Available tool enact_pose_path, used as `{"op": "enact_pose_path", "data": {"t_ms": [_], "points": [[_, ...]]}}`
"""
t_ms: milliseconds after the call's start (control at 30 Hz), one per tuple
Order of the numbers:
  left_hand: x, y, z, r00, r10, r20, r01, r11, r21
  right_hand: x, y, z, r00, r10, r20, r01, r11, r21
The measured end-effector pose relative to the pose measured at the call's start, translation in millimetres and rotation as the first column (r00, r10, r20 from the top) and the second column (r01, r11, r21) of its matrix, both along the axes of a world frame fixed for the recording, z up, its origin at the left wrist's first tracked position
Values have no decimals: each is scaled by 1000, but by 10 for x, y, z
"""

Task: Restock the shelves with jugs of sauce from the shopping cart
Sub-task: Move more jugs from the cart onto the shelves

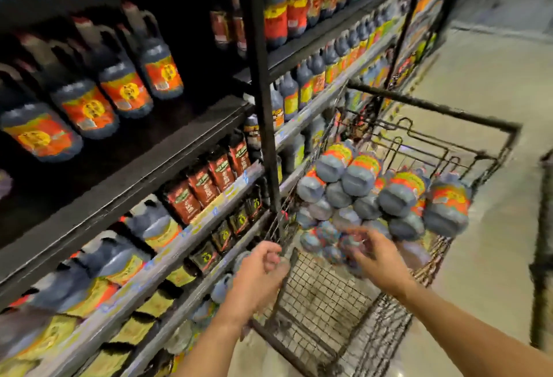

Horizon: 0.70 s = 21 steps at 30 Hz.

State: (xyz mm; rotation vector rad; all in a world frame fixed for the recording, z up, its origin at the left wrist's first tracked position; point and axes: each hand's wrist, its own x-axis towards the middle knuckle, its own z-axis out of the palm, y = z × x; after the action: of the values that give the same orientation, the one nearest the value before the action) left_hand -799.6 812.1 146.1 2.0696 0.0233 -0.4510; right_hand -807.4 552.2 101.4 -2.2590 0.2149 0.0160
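Low in frame, the left hand [260, 272] is curled by the shopping cart [431, 106], the right hand [378, 263] blurred against jugs [362, 176]; grasps cannot be told.

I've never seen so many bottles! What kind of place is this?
Most likely a supermarket aisle. Long shelves hold rows of matching sauce jugs, coloured tags run along the shelf edges, and a wire shopping cart stands alongside, piled with more jugs.

dark jugs [360, 174], orange-yellow labels, black cart [434, 107]
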Motion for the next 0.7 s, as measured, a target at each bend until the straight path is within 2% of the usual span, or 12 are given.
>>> {"op": "enact_pose_path", "data": {"t_ms": [200, 333, 533, 700], "points": [[570, -42, 127, 957, -276, 86, 285, 952, -115, -231, 81, 379, 934, -354, 45, 356, 931, -73], [878, -117, 337, 873, -457, 172, 474, 878, -71, -307, 95, 681, 859, -489, 152, 498, 867, -24], [1300, -501, 595, 819, -542, 189, 558, 829, -39, -333, -89, 1114, 737, -625, 258, 663, 743, -94], [1628, -816, 617, 821, -524, 225, 516, 851, 97, -136, -514, 1063, 706, -684, 186, 709, 685, -168]]}}
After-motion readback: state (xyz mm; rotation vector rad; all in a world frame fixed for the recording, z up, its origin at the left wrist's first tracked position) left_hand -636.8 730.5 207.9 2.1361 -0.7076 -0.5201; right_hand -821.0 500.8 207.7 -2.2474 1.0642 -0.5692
